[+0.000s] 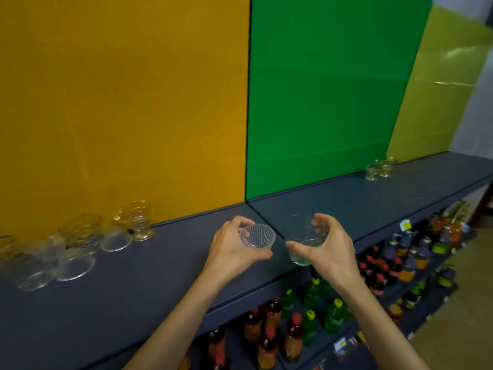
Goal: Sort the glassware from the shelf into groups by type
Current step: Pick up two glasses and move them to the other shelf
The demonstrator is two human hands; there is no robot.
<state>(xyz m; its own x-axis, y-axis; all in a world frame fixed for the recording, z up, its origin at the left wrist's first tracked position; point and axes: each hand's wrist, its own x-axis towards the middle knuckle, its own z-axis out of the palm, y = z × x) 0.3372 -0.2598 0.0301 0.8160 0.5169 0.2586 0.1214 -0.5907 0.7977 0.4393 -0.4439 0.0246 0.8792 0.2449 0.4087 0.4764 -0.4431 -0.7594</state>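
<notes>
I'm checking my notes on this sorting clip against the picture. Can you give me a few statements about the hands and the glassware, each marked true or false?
1. The left hand holds a ribbed glass bowl. True.
2. The right hand is empty. False: it grips a smooth clear glass.
3. A cluster of glassware sits at the left of the shelf, before the yellow panel. True.
4. No glassware stands at the far right of the shelf. False: a few footed glasses stand there.
5. Bottles fill the lower shelves. True.
</notes>
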